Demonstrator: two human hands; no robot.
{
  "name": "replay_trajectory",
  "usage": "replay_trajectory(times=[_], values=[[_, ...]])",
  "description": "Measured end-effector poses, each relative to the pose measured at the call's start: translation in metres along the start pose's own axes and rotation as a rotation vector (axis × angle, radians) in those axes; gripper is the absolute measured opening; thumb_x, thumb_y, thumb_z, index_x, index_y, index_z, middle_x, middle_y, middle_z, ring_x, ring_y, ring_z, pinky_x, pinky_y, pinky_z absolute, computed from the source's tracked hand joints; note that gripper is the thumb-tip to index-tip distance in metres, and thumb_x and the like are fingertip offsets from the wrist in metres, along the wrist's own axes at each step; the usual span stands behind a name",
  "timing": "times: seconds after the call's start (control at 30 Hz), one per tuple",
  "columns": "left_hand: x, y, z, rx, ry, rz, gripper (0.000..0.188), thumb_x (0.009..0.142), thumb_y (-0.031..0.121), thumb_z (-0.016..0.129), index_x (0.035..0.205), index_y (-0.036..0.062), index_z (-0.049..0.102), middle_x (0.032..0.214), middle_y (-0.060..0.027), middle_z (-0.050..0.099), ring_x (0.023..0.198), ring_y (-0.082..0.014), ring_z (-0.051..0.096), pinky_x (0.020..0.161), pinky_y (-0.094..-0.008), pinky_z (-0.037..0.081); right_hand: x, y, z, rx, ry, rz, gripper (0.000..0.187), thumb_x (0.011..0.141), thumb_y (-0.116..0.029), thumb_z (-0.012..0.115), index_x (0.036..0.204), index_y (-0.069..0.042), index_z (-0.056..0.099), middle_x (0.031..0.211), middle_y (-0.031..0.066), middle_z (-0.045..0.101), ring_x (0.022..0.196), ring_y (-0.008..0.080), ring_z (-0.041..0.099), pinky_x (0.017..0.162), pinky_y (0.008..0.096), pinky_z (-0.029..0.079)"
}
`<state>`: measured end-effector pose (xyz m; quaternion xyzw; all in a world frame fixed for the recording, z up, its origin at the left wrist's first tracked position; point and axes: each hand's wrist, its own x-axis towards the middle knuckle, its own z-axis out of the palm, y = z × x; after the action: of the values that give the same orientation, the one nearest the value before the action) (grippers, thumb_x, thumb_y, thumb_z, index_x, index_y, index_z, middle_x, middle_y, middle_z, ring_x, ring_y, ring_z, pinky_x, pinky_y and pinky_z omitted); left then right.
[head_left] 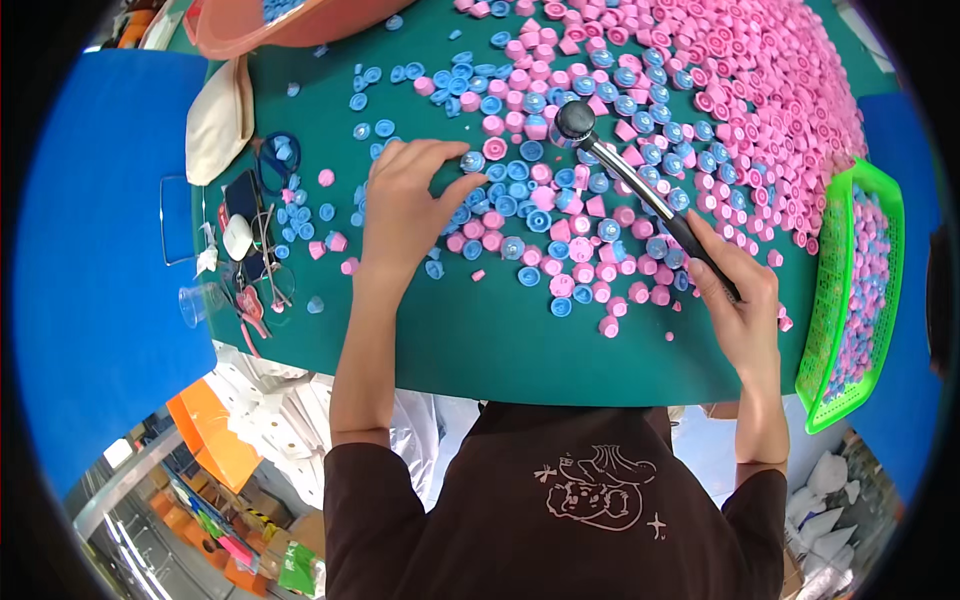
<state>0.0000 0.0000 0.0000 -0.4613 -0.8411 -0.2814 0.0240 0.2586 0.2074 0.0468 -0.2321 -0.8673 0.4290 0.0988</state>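
The hammer (640, 187) slants above the tabletop (510, 358), its handle end clamped in the right hand (738, 300). Left of the hammer's head, the left hand's (405, 205) thumb and index finger flank a blue piece (472, 161); whether they pinch it, I cannot tell. Pink pieces (760, 100) heap beyond the hammer, and a green basket (818, 310) stands right of it.

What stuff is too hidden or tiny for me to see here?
In the head view:
- The far side of the orange basin: cut off by the top edge.
- The bottom of the green basket: covered by the pink and blue bits inside.
- Whether the left hand touches the blue piece: too small to tell.
- Part of the hammer handle: behind the right hand's fingers.
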Motion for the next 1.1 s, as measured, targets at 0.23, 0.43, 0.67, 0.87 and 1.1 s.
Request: replay_trajectory(times=[0.23, 0.43, 0.67, 0.87, 1.1], values=[[-0.009, -0.01, -0.029, -0.053, 0.08, -0.082, 0.029, 0.069, 0.015, 0.082, 0.095, 0.008, 0.07, 0.091, -0.0047, 0.069, 0.084, -0.023, 0.061, 0.075, -0.0341, 0.048, 0.018, -0.031, 0.026, -0.082, -0.095, -0.13, 0.049, 0.084, 0.0, 0.066, 0.131, -0.012, 0.059, 0.068, 0.0069, 0.052, 0.055, 0.015, 0.049, 0.05, 0.03, 0.04], [-0.017, -0.024, -0.05, -0.023, 0.125, -0.304, 0.021, 0.073, 0.01, 0.078, 0.093, 0.0088, 0.071, 0.088, -0.0042, 0.068, 0.081, -0.0222, 0.06, 0.071, -0.0323, 0.047, 0.031, -0.035, 0.036, -0.219, -0.212, -0.201, 0.05, 0.084, 0.006, 0.061, 0.133, -0.005, 0.056, 0.075, 0.0104, 0.057, 0.062, 0.0179, 0.054, 0.059, 0.0297, 0.044], [-0.002, -0.03, -0.025, 0.041, 0.044, -0.025, 0.013, 0.076, 0.009, 0.074, 0.087, 0.0051, 0.07, 0.08, -0.007, 0.063, 0.078, -0.0248, 0.057, 0.07, -0.0357, 0.046, 0.028, -0.03, 0.018, 0.04, -0.039, -0.051, 0.041, 0.089, -0.004, 0.063, 0.13, -0.008, 0.059, 0.078, 0.0063, 0.063, 0.064, 0.0091, 0.052, 0.06, 0.0251, 0.043], [0.021, -0.037, -0.021, 0.067, 0.046, -0.041, 0.013, 0.078, 0.014, 0.074, 0.085, 0.0041, 0.069, 0.079, -0.0084, 0.063, 0.076, -0.0255, 0.058, 0.071, -0.0371, 0.045, 0.018, 0.0, -0.011, 0.039, 0.173, 0.005, 0.039, 0.089, -0.005, 0.065, 0.128, -0.007, 0.061, 0.088, 0.0039, 0.068, 0.07, 0.0059, 0.053, 0.062, 0.022, 0.043], [0.031, -0.032, -0.007, 0.073, 0.04, 0.044, 0.022, 0.079, 0.014, 0.073, 0.099, 0.0065, 0.069, 0.088, -0.0063, 0.067, 0.082, -0.0232, 0.061, 0.076, -0.0356, 0.046, -0.005, 0.01, -0.041, -0.096, 0.116, 0.194, 0.04, 0.088, -0.004, 0.065, 0.128, -0.007, 0.061, 0.097, 0.0088, 0.071, 0.075, 0.007, 0.057, 0.067, 0.0232, 0.047]])
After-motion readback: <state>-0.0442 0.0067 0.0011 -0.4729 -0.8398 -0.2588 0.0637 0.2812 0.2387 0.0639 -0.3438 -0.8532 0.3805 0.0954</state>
